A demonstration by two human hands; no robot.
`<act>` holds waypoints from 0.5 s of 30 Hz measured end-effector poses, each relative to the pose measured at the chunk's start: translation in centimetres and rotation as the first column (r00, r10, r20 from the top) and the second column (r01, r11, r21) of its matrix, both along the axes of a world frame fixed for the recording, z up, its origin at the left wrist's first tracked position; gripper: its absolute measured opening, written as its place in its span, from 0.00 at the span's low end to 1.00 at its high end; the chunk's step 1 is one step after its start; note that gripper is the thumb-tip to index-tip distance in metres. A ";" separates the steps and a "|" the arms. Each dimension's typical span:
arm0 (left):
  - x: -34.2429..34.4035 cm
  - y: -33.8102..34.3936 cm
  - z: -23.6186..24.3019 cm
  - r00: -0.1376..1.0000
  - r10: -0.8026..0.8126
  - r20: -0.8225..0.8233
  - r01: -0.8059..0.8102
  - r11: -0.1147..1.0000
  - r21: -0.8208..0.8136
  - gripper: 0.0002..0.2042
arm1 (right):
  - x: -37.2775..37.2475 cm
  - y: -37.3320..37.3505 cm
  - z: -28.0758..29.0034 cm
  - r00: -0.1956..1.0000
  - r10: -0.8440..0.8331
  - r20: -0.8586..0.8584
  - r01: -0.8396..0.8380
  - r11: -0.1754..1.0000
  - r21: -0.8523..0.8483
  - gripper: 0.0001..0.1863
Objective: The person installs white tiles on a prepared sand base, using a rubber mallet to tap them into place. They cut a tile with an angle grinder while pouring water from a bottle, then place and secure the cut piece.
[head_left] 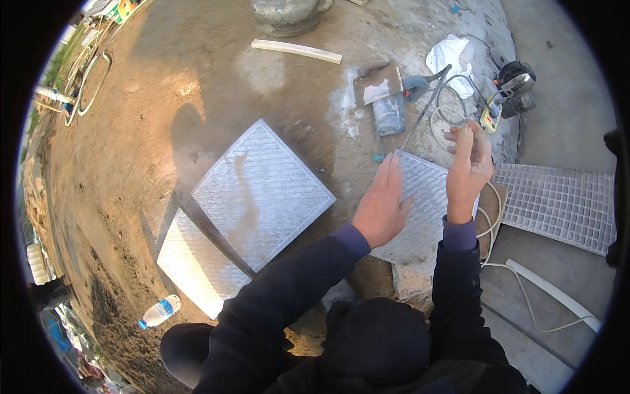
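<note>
My left hand (382, 205) lies on a grey ribbed tile (420, 217), its fingers straight and held together near the tile's far corner. Over the tile's right side is my right hand (470, 164), fingers curled towards the thumb; whether something small is pinched there is too unclear to see. Just beyond the tile rests an angle grinder (390, 113) with a dusty guard plate and a dark cord. To my left lie a large square ribbed tile (262, 190) with a brown stain and a cut tile piece (200, 262), a dark gap between them.
A water bottle (159, 311) lies at lower left. Beyond are a wooden strip (296, 50), a round pot (283, 16) and a white bag (450, 58). Cables run to a power socket (491, 118) at right, near a grid-backed panel (558, 200) and a white pipe (551, 294).
</note>
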State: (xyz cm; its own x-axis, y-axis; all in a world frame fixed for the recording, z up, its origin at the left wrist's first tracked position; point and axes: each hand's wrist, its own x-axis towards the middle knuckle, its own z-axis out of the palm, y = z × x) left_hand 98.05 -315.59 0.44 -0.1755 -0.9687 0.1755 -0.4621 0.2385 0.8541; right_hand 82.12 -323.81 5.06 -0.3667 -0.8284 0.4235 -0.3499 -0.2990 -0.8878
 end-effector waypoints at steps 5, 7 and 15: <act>11.4 5.5 3.0 0.959 -0.218 0.181 0.217 0.976 0.026 0.35 | 6.5 3.0 -0.7 0.911 0.137 -0.389 -0.129 0.991 0.047 0.15; 17.9 9.2 4.7 0.912 -0.274 0.305 0.252 0.961 0.110 0.30 | 7.9 3.0 -1.5 0.848 0.158 -0.507 -0.178 0.984 0.008 0.14; 34.8 26.8 8.5 0.858 0.182 0.480 -0.342 0.900 0.270 0.23 | 8.8 -9.3 0.0 0.417 -0.123 -0.901 -0.268 0.930 -0.251 0.17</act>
State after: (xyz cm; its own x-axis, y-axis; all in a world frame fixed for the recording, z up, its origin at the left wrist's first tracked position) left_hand 132.84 -288.75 8.98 0.1138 -0.9732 -0.1996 -0.8053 -0.2080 0.5552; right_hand 90.89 -333.07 5.10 0.4372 -0.5788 0.6883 -0.8368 -0.5423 0.0755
